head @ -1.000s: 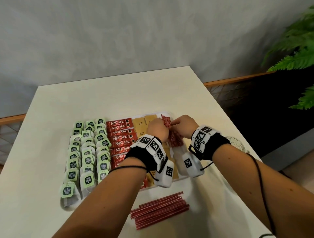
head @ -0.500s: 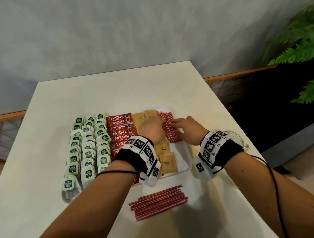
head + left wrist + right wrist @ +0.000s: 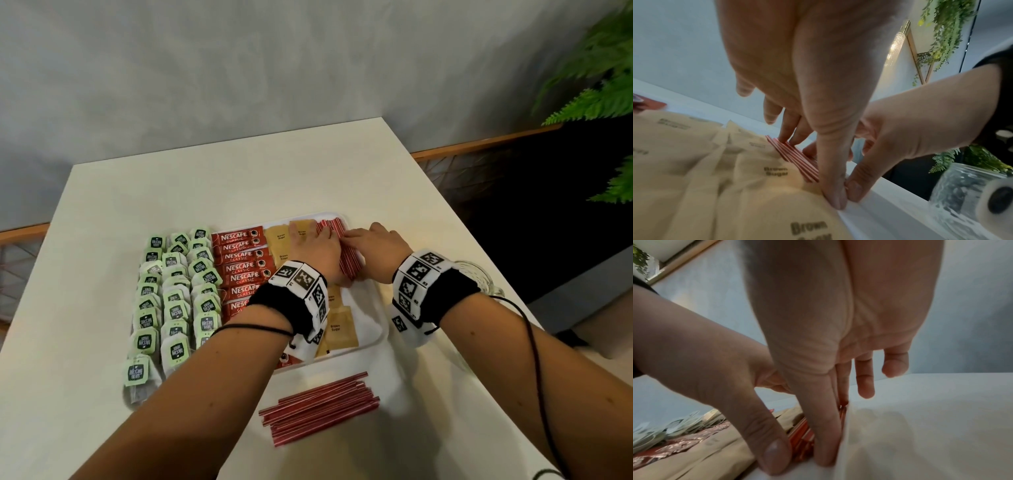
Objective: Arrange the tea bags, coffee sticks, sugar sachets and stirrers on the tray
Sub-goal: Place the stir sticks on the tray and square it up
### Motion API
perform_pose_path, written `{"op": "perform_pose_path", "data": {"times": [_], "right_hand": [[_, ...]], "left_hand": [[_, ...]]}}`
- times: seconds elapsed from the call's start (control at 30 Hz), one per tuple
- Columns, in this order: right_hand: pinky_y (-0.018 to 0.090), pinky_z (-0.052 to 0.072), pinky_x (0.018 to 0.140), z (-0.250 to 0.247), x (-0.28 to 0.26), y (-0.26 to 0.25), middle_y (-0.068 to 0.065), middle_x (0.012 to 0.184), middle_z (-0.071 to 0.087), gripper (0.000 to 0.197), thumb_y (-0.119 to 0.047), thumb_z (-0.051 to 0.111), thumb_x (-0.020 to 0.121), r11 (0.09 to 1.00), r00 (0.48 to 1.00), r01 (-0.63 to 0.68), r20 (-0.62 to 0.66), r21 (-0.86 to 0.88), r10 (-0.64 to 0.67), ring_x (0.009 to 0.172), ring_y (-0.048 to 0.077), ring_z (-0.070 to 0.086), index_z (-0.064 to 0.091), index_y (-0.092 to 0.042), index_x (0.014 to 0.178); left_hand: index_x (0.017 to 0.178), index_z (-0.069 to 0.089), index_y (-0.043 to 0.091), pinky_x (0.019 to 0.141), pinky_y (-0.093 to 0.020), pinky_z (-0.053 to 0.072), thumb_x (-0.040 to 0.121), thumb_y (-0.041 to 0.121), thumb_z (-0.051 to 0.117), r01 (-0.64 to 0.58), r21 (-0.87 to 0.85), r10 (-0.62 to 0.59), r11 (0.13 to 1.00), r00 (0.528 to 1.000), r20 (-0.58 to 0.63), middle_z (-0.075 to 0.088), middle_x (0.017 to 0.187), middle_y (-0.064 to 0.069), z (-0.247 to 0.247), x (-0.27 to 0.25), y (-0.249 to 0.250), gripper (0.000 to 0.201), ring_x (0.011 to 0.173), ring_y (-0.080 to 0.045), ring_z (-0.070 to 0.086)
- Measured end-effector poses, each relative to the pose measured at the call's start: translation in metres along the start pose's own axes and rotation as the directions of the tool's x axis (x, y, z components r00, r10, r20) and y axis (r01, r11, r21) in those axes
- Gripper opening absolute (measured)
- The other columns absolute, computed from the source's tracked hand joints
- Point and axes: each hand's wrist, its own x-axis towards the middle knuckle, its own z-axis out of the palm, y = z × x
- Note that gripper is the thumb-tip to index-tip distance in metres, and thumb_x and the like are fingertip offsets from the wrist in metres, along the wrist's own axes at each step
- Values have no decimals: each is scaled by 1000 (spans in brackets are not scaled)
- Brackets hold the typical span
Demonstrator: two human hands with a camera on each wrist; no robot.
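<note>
On the white tray lie rows of green tea bags, red coffee sticks and brown sugar sachets. A bundle of red stirrers lies along the tray's right side. My left hand presses its straight fingers on the bundle's left side, the thumb at the near end. Opposite it, my right hand presses from the right with straight fingers. In the left wrist view the stirrers lie flat beside the sachets. A second pile of red stirrers lies on the table in front of the tray.
A glass jar stands on the table just right of my right wrist. The white table ends close behind the jar at the right edge. Green fern fronds hang at the far right, beyond the table.
One second ago both hands pinched the stirrer bundle, raised over the tray. It now lies flat at the tray's far right, with both hands flattened against it.
</note>
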Motion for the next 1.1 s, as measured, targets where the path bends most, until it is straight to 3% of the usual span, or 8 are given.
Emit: {"op": "perform_pose_path", "data": {"times": [0.1,0.27,0.5,0.63,0.73,0.93,1.1], "right_hand": [[41,42,96,-2,1,1,-8,150,38,77,-38,75,77,1000,1000,-11,1,22,11,126,26,38,37,-28,143],[42,40,101,0,0,2,-5,156,28,108,-28,84,69,1000,998,-15,58,-21,16,132,25,35,16,-27,153],[43,39,103,0,3,0,0,152,35,85,-33,74,79,997,999,-33,-7,77,33,131,26,39,26,-23,149],[44,40,104,2,3,0,0,152,34,102,-34,83,69,993,999,-47,12,109,45,132,26,39,22,-21,150],[43,41,103,3,4,-1,0,151,36,100,-36,82,71,992,998,-55,-12,113,57,131,25,41,23,-21,150],[43,40,104,-5,-6,1,1,151,35,108,-33,85,67,991,997,-72,-22,109,75,132,25,40,19,-20,152],[43,37,104,-16,-39,-15,0,153,32,97,-40,80,73,998,999,-26,-35,65,28,134,26,38,24,-20,151]], "left_hand": [[153,18,9,115,-65,-4,71,69,68,-7,-2,7,1000,1000,-5,22,160,-7,-5,0,-3,113,150,-31,6],[154,14,10,114,-66,-3,72,63,71,-11,47,8,999,999,54,19,161,-6,-9,-5,-6,113,150,-30,5],[153,20,12,115,-66,-4,79,61,65,4,-7,-4,1000,1000,26,26,159,-4,-4,-1,-1,100,150,-29,8],[155,11,11,115,-64,-4,74,70,65,25,6,-25,1000,999,39,14,162,-9,-3,-1,1,114,150,-32,4],[156,4,12,117,-61,-2,76,67,66,51,-9,-50,999,998,27,4,163,-13,-3,-2,3,115,150,-36,-2],[155,6,12,120,-55,0,75,64,67,35,-155,-35,987,999,3,8,163,-16,-6,-16,-11,113,150,-36,-2],[155,6,8,122,-47,7,84,53,65,-62,-163,57,985,998,-36,4,163,-16,-20,-63,-22,103,150,-34,0]]}}
